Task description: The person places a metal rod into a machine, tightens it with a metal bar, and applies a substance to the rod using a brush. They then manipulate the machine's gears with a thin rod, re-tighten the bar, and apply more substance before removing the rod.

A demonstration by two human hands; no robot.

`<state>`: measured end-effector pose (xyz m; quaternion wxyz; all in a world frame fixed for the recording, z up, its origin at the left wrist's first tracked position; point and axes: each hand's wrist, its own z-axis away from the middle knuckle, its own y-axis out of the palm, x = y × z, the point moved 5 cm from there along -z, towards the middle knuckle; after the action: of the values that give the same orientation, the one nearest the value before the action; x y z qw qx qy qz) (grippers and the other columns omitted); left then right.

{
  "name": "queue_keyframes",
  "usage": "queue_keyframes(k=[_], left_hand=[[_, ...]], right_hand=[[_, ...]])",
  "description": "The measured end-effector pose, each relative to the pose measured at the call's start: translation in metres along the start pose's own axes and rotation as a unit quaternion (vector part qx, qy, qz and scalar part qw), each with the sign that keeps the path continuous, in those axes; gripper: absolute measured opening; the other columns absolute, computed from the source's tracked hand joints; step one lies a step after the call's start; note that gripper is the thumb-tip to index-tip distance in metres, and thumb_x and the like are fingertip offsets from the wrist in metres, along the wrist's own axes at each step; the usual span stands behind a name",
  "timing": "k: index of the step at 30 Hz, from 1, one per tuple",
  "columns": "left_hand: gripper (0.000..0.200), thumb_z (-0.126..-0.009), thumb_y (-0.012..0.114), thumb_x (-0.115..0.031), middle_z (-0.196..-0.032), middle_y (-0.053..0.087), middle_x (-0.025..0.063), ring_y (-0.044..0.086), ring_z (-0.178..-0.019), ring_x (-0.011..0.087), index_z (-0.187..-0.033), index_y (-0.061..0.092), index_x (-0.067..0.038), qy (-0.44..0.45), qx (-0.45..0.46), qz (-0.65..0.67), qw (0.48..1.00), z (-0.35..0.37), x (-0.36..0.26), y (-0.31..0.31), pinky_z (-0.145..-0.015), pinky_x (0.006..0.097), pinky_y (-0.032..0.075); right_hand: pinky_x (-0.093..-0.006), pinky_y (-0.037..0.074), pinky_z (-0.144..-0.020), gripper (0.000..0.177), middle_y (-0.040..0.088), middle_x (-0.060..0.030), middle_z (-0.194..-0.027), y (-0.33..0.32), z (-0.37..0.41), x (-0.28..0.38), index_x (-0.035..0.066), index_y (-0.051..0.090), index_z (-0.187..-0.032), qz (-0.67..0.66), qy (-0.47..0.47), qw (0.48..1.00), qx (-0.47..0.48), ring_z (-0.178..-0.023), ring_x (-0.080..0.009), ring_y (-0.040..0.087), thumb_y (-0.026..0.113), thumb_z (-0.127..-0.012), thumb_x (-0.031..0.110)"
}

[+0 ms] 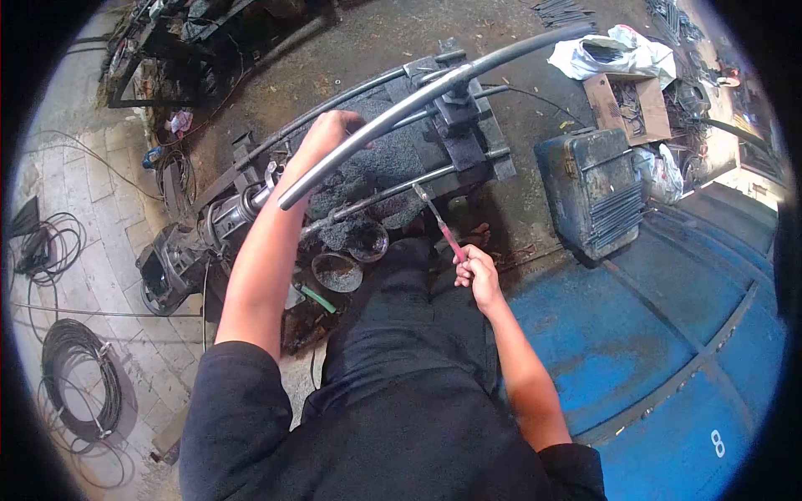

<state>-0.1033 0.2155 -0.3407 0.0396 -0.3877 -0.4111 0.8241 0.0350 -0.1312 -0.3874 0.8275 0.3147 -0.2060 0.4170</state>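
In my right hand [478, 277] is a slim tool with a red handle [452, 242], its fingers wrapped round the grip. The tool's thin metal shank points up and left, and its small pale head lies at the near rail [422, 179] of a machine. My left hand [336, 129] reaches across the machine, over a bed of grey metal shavings [386, 159]. A long curved steel bar [434, 88] passes in front of that hand's fingers and hides part of them. Left of the shavings is the machine's round metal chuck [236, 213].
Bowls of shavings [337, 273] sit below the machine near my legs. To the right stands a worn blue metal box [591, 188] holding dark rods, with an open cardboard box [628, 107] behind it. Coiled cable [81, 380] lies on the left floor. Blue metal sheeting [601, 334] covers the lower right.
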Motion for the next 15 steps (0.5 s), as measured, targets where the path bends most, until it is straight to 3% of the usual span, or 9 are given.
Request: queue_keyframes(k=[4,5,7,9,11,12,15], left_hand=[[0.028,-0.078,0.077,-0.024,-0.075,0.071,0.0099,0.063,-0.069,0.0139,-0.099,0.075,-0.006,-0.027,0.075,-0.006,0.997,-0.009,0.026,0.005,-0.068,0.0359,0.051],[0.033,-0.077,0.082,-0.031,-0.065,0.06,0.0004,0.053,-0.064,0.0092,-0.082,0.068,-0.002,-0.027,0.081,0.014,0.996,-0.01,0.031,0.006,-0.061,0.0329,0.047],[0.035,-0.076,0.083,-0.032,-0.063,0.06,-0.0001,0.052,-0.062,0.0098,-0.077,0.067,-0.002,-0.006,0.056,0.002,0.998,-0.006,0.024,0.0,-0.059,0.0334,0.046],[0.037,-0.079,0.081,-0.038,-0.062,0.059,-0.0001,0.052,-0.061,0.0102,-0.079,0.069,-0.003,0.009,0.047,-0.018,0.999,-0.001,0.018,-0.003,-0.059,0.0331,0.046],[0.041,-0.083,0.076,-0.044,-0.064,0.059,0.0001,0.053,-0.062,0.0098,-0.085,0.073,-0.003,-0.065,0.086,0.023,0.994,0.001,0.019,-0.003,-0.058,0.032,0.045],[0.045,-0.087,0.071,-0.047,-0.066,0.06,-0.0003,0.053,-0.064,0.0093,-0.093,0.074,-0.002,-0.11,0.113,0.018,0.987,0.003,0.011,-0.006,-0.059,0.0295,0.044],[0.045,-0.087,0.072,-0.045,-0.07,0.061,-0.001,0.054,-0.066,0.0089,-0.095,0.073,-0.001,-0.042,0.104,0.051,0.992,-0.008,0.025,0.001,-0.06,0.0278,0.044]], right_hand=[[-0.024,0.04,-0.055,0.013,0.041,0.0049,-0.064,-0.002,-0.004,0.003,0.006,0.056,-0.087,0.014,-0.003,1.0,0.004,-0.054,-0.0055,0.039,0.045,-0.082,0.013],[-0.024,0.04,-0.055,0.013,0.041,0.0049,-0.064,-0.003,-0.006,0.001,0.006,0.056,-0.087,0.012,0.002,1.0,0.003,-0.054,-0.0055,0.039,0.045,-0.082,0.013],[-0.0236,0.039,-0.055,0.013,0.04,0.0052,-0.064,-0.003,-0.009,0.001,0.006,0.055,-0.088,0.001,-0.001,1.0,0.013,-0.055,-0.0052,0.038,0.044,-0.083,0.012],[-0.0234,0.038,-0.055,0.013,0.039,0.0055,-0.064,-0.003,-0.011,0.0,0.007,0.055,-0.088,0.016,0.003,1.0,0.009,-0.055,-0.0051,0.037,0.044,-0.083,0.012],[-0.024,0.038,-0.054,0.014,0.039,0.0057,-0.064,-0.006,-0.014,-0.002,0.007,0.055,-0.089,0.028,0.007,0.999,0.017,-0.055,-0.0051,0.037,0.043,-0.082,0.011],[-0.0231,0.037,-0.054,0.012,0.038,0.0063,-0.064,-0.002,-0.014,0.004,0.006,0.057,-0.093,0.011,-0.002,0.999,0.04,-0.056,-0.0046,0.037,0.047,-0.09,0.013],[-0.022,0.036,-0.054,0.017,0.037,0.0067,-0.064,0.007,-0.009,0.02,0.006,0.058,-0.099,0.054,0.002,0.998,0.007,-0.057,-0.0038,0.037,0.05,-0.099,0.021]])
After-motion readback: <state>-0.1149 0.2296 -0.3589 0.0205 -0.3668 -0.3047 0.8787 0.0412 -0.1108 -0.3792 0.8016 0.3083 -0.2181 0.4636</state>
